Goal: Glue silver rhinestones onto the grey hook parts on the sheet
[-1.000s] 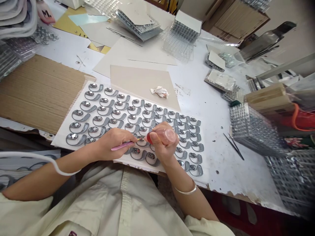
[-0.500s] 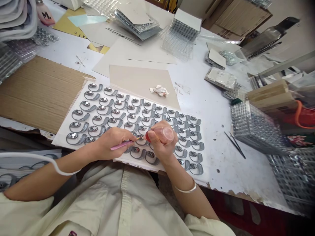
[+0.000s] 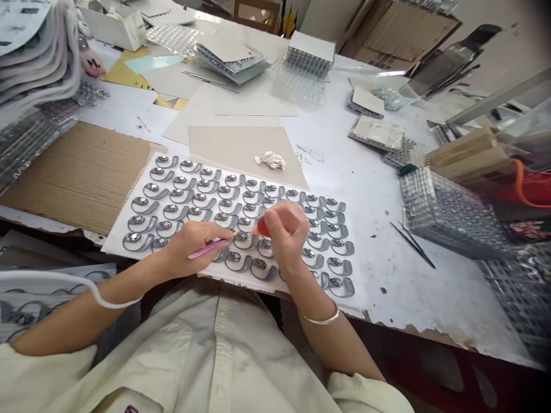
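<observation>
My left hand point(image 3: 186, 248) is closed round a slim pink pen-like tool point(image 3: 207, 249) with a pale yellowish tip pointing right. My right hand point(image 3: 287, 241) wraps round a small squeeze bottle, its red collar point(image 3: 262, 226) showing and its nozzle aimed left, close to the tool's tip. Both hands hover above a white sheet point(image 3: 115, 244) covered with rows of curled grey metal pieces, each with a round stone-set top. One such piece point(image 3: 246, 238) lies just under the two tips. Whether the nozzle touches it I cannot tell. My fingers hide most of the bottle.
Brown cardboard point(image 3: 77, 175) lies left, and a beige board point(image 3: 241, 146) with crumpled tissue point(image 3: 271, 160) lies behind the sheet. Dark tweezers point(image 3: 412, 245) rest to the right, near stacked clear packs point(image 3: 447, 209). The table's front edge point(image 3: 430, 334) is chipped.
The bottle has turned in my right hand, so its base no longer shows and the nozzle points more leftward. My left hand keeps its grip. The whole view has shifted slightly.
</observation>
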Tool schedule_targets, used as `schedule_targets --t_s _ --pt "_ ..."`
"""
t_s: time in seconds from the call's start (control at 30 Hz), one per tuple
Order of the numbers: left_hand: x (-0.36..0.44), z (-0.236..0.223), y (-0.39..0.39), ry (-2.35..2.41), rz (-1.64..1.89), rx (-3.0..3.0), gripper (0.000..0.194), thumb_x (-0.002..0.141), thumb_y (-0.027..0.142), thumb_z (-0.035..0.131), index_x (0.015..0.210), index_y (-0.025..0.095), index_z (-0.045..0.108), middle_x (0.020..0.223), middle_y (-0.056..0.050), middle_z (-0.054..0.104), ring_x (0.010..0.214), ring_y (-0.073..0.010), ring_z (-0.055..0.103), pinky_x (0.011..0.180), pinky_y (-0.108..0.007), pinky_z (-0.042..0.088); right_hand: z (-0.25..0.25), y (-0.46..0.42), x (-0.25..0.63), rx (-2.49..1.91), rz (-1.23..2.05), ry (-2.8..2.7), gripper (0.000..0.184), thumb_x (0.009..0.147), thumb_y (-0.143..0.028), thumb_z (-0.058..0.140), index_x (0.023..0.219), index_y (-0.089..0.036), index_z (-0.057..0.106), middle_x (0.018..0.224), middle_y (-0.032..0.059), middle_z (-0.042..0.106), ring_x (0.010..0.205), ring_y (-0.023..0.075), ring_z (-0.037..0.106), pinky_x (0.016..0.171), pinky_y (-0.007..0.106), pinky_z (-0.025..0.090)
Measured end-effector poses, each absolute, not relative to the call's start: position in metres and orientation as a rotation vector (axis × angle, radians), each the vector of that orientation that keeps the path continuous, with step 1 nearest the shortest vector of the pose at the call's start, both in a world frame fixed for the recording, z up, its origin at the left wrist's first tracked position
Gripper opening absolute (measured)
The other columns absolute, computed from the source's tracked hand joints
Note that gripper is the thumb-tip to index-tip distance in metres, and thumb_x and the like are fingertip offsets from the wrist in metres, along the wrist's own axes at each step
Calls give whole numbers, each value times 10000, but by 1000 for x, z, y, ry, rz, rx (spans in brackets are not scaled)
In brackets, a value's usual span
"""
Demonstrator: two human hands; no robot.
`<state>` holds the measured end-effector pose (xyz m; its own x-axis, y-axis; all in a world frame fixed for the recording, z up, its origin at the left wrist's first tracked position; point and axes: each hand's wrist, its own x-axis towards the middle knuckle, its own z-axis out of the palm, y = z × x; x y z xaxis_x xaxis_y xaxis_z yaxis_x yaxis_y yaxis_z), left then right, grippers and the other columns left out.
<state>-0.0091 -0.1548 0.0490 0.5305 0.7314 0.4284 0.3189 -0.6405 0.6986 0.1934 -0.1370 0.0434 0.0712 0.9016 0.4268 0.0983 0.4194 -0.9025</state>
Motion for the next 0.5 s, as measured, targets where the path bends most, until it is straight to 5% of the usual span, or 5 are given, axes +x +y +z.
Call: schedule_targets --t_s 0.13,0.33,0.5 --pt "-35 66 -154 1296 1030 1831 167 796 248 691 920 145 734 603 -19 685 459 -117 575 415 -198 426 58 -129 205 -1023 816 -1063 346 805 -466 635 619 -205 504 629 -44 500 491 71 526 390 200 413" --pt "-101 65 -147 1630 1331 1123 247 641 351 826 802 186 737 834 -73 736 814 -253 684 610 -312 571 88 -145 240 -937 809 -747 316 697 -481 716 669 -217 545 610 -33 545 445 97 518 297 214 365" --pt "-117 60 -155 1599 1365 882 341 515 330 881 747 135 724 788 -85 733 792 -238 690 626 -283 578 79 -165 265 -979 742 -628 405 622 -503 758 494 -212 507 480 -29 483 409 92 485 314 241 304"
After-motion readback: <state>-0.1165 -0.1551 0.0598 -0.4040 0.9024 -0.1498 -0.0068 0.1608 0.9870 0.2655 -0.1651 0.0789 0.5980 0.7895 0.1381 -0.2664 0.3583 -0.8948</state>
